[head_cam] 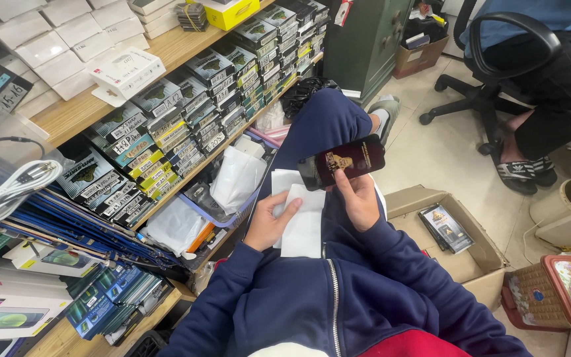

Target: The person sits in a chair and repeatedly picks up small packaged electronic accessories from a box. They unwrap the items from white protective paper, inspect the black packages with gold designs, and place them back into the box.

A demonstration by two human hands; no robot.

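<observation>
Head view, right hand (pixel 359 201) gripping dark phone (pixel 342 162)

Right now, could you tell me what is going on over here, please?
A seated person in a navy jacket holds a dark flat packet up in the right hand. The left hand rests on white paper sleeves lying on the lap. Wooden shelves of stacked boxed packets stand to the left, and an open cardboard box sits on the floor to the right.
</observation>
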